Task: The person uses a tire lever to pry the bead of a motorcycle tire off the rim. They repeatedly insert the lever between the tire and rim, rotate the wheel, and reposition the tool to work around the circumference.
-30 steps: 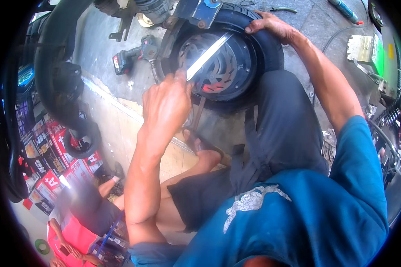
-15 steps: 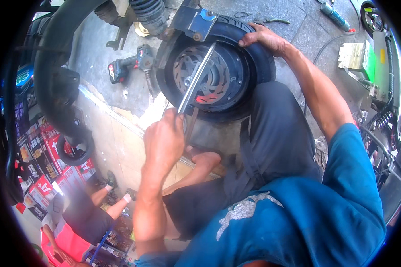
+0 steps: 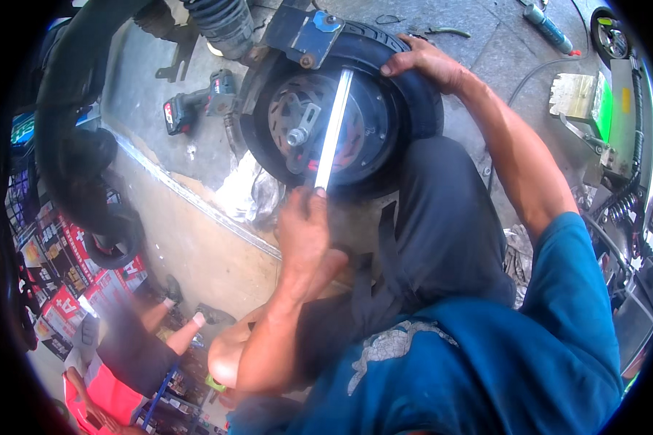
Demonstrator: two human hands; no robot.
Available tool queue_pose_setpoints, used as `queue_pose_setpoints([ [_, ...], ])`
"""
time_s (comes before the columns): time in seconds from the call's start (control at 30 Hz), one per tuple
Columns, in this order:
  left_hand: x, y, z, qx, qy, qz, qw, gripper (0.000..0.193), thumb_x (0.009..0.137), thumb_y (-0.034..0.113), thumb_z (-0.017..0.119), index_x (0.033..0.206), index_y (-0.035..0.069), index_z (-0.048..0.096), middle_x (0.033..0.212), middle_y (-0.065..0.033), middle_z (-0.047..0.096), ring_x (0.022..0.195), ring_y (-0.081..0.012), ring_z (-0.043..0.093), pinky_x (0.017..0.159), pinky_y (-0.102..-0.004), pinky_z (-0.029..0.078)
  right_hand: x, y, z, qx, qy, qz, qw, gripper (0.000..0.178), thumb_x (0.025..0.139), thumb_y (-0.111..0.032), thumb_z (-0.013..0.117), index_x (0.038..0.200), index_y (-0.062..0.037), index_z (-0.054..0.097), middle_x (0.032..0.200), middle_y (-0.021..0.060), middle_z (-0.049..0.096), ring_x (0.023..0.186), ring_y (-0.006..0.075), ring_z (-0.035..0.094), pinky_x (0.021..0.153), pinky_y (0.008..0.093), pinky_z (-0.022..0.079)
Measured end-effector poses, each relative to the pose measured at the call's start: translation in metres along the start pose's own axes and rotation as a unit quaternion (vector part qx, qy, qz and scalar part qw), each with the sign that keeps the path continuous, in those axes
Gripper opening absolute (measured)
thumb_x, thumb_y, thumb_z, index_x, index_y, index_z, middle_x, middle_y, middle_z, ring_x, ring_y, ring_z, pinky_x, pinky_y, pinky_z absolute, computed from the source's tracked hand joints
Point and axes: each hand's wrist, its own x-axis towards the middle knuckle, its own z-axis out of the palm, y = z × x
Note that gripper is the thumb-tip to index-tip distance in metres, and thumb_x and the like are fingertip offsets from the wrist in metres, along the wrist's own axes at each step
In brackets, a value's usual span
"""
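In front of my knees a black motor scooter wheel stands tilted, its tyre point(image 3: 422, 109) around a dark rim point(image 3: 379, 134) with a slotted brake disc point(image 3: 278, 116). My left hand point(image 3: 301, 221) is closed round the lower end of a long, shiny flat tyre lever point(image 3: 334, 130). The lever lies across the wheel's face, its far tip at the upper rim edge against the tyre. With the thumb on the sidewall and fingers over the tread, my right hand point(image 3: 429, 65) grips the tyre's upper right.
A cordless impact wrench point(image 3: 203, 101) and a white rag point(image 3: 250, 190) lie left of the wheel. A metal bracket point(image 3: 308, 40) and a ribbed rubber boot point(image 3: 221, 25) overhang it. A green-and-white block point(image 3: 584, 101) sits at right. Another person point(image 3: 134, 355) is at lower left.
My left hand has moved right with the tyre lever, which now stands more upright across the wheel. My right hand keeps its hold on the tyre. The view has shifted slightly.
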Motion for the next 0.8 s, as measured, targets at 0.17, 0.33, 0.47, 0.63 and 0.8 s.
queue_pose_setpoints([
  [0.17, 0.007, -0.013, 0.022, -0.013, 0.050, 0.041, 0.998, 0.025, 0.094, 0.018, 0.053, 0.094, -0.005, 0.064, 0.072, -0.0130, 0.061, 0.066, -0.0180, 0.056, 0.063, -0.0361, 0.045, 0.007, 0.018, -0.009, -0.058, 0.048, -0.006, 0.997, 0.082, 0.065, -0.032, 0.074, 0.132, 0.0061, 0.046, 0.112, 0.0197, 0.062, 0.100, 0.0251, 0.062, 0.093, 0.0333, 0.049],
  [0.33, 0.035, -0.010, -0.001, 0.063, -0.001, 0.080, 0.995, 0.024, 0.094, 0.017, 0.053, 0.097, -0.005, 0.063, 0.072, -0.0115, 0.063, 0.064, -0.0162, 0.056, 0.060, -0.0331, 0.045, -0.003, -0.002, 0.007, -0.021, 0.010, 0.006, 1.000, 0.086, 0.064, -0.032, 0.075, 0.134, 0.0061, 0.044, 0.113, 0.0208, 0.061, 0.102, 0.0263, 0.061, 0.094, 0.0339, 0.049],
  [0.47, 0.024, 0.029, -0.023, -0.048, -0.138, -0.121, 0.982, 0.026, 0.092, 0.015, 0.055, 0.105, -0.005, 0.062, 0.079, -0.0097, 0.066, 0.060, -0.0118, 0.054, 0.054, -0.0263, 0.043, 0.003, 0.015, -0.006, -0.029, 0.034, 0.013, 0.999, 0.093, 0.063, -0.033, 0.076, 0.138, 0.0072, 0.039, 0.116, 0.0227, 0.059, 0.104, 0.0285, 0.060, 0.095, 0.0340, 0.048],
  [0.63, -0.016, -0.002, -0.007, -0.103, 0.119, 0.181, 0.971, 0.030, 0.086, 0.012, 0.061, 0.111, -0.005, 0.062, 0.089, -0.0103, 0.066, 0.063, -0.0128, 0.056, 0.058, -0.0258, 0.046, -0.018, -0.026, 0.007, -0.007, 0.005, 0.034, 0.999, 0.107, 0.058, -0.033, 0.080, 0.141, 0.0140, 0.031, 0.128, 0.0295, 0.052, 0.115, 0.0326, 0.056, 0.103, 0.0350, 0.043],
  [0.8, 0.013, 0.039, -0.002, -0.050, 0.282, 0.361, 0.887, 0.027, 0.093, 0.017, 0.055, 0.085, -0.007, 0.062, 0.074, -0.0140, 0.060, 0.067, -0.0253, 0.059, 0.075, -0.0394, 0.052, -0.013, -0.019, 0.005, -0.053, 0.018, 0.017, 0.998, 0.112, 0.056, -0.040, 0.075, 0.145, 0.0094, 0.029, 0.134, 0.0315, 0.047, 0.121, 0.0367, 0.052, 0.106, 0.0369, 0.040],
])
